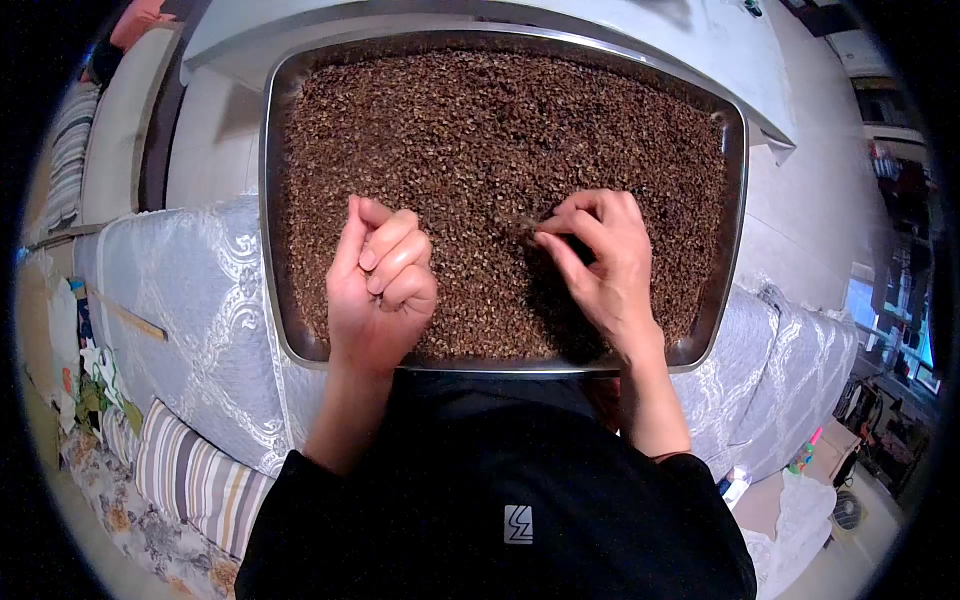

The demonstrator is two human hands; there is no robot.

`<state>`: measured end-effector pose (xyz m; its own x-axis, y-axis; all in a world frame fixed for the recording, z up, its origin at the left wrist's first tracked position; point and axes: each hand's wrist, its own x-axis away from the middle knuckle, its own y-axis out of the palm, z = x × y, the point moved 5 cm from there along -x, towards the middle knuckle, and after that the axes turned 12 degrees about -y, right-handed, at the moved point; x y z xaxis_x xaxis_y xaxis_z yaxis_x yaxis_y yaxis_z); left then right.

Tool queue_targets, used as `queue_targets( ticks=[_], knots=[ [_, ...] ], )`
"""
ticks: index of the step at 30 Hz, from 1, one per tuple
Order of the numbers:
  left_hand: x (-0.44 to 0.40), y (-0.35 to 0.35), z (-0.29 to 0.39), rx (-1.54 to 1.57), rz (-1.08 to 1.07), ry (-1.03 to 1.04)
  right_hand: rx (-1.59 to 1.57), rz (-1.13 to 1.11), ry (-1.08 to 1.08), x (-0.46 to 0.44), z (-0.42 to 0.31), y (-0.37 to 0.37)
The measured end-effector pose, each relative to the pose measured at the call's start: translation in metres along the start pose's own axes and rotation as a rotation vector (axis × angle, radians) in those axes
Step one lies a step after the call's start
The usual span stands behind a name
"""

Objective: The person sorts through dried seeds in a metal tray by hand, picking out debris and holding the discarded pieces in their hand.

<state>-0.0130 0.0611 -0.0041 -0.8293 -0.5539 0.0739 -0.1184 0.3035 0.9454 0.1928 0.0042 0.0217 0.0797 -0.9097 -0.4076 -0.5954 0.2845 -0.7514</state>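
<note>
A large metal tray (742, 190) holds a wide layer of small brown granules (450, 130). Above its left part, my left hand (382, 262) is turned palm up with the fingers curled in; anything inside them is hidden. Over the granules right of the middle, my right hand (605, 250) has thumb and index finger pinched together. Something thin and pale seems to be at those fingertips, too small and blurred to name.
Under and beside the tray lies a grey-blue patterned cloth (180, 270). A striped cushion (195, 470) is at the lower left. Behind the tray stands a white table (700, 50). Assorted items lie at the far right.
</note>
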Motion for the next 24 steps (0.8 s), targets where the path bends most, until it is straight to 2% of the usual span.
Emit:
queue_targets(
  ticks=[2, 5, 9, 12, 14, 17, 21, 24],
  knots=[
    [-0.002, 0.0, 0.001, -0.069, 0.004, -0.017, -0.093, 0.076, 0.039, 0.005, 0.001, -0.01],
    [-0.007, 0.0, -0.005, -0.294, 0.149, -0.048, -0.164, 0.078, 0.103, 0.009, -0.002, -0.018],
    [-0.009, -0.006, -0.026, -0.99, 0.59, -0.057, -0.285, 0.155, 0.198, 0.015, -0.011, -0.017],
    [-0.014, -0.012, -0.04, -1.213, 0.687, -0.061, -0.383, 0.232, 0.254, 0.018, -0.018, -0.013],
    [-0.016, -0.014, -0.045, -1.286, 0.696, -0.026, -0.416, 0.257, 0.286, 0.017, -0.023, -0.012],
    [-0.014, -0.026, -0.046, -1.233, 0.699, -0.014, -0.262, 0.243, 0.167, 0.014, -0.031, -0.009],
    [-0.012, -0.034, -0.046, -1.082, 0.709, -0.023, 0.111, 0.214, -0.117, 0.012, -0.047, -0.01],
    [-0.013, -0.037, -0.042, -1.013, 0.668, -0.023, 0.02, 0.215, -0.086, 0.018, -0.049, -0.005]
  ],
)
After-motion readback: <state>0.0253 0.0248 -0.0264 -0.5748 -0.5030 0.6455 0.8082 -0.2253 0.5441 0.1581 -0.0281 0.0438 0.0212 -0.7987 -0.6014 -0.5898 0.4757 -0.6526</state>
